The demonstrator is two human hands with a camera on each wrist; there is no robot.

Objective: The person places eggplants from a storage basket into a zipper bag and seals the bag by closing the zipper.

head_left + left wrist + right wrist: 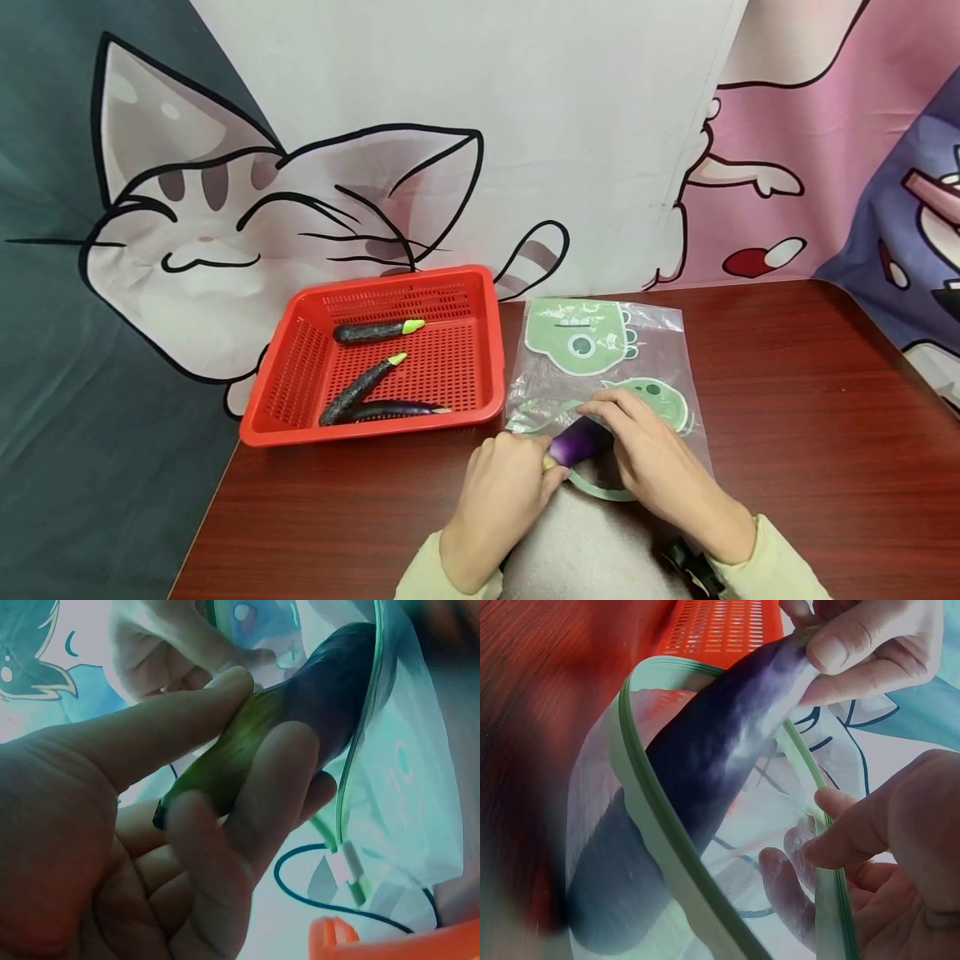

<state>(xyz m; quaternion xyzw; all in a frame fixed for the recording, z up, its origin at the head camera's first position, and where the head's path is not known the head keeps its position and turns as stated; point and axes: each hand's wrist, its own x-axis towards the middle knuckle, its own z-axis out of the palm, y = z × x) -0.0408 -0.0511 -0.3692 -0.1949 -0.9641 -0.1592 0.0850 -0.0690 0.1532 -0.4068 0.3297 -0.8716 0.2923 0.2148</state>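
Note:
A dark purple eggplant [720, 742] slants through the open mouth of a clear zip bag [660, 333], its thick end inside and its stem end outside. My left hand [506, 483] pinches the greenish stem end, thumb on one side and fingers on the other, as the left wrist view shows closely. My right hand [660, 462] grips the bag's green-edged rim [649, 787] between thumb and fingers, on the side across from the eggplant. Green cartoon shapes are printed on the bag. In the head view my right hand hides part of the eggplant and bag mouth.
A red perforated basket [491, 367] stands left of the bag, with several dark vegetables inside, two of them with bright green tips [412, 326]. The reddish-brown table [787, 400] runs back to a cartoon-printed cloth [600, 125]. A black strap [693, 567] is at my right wrist.

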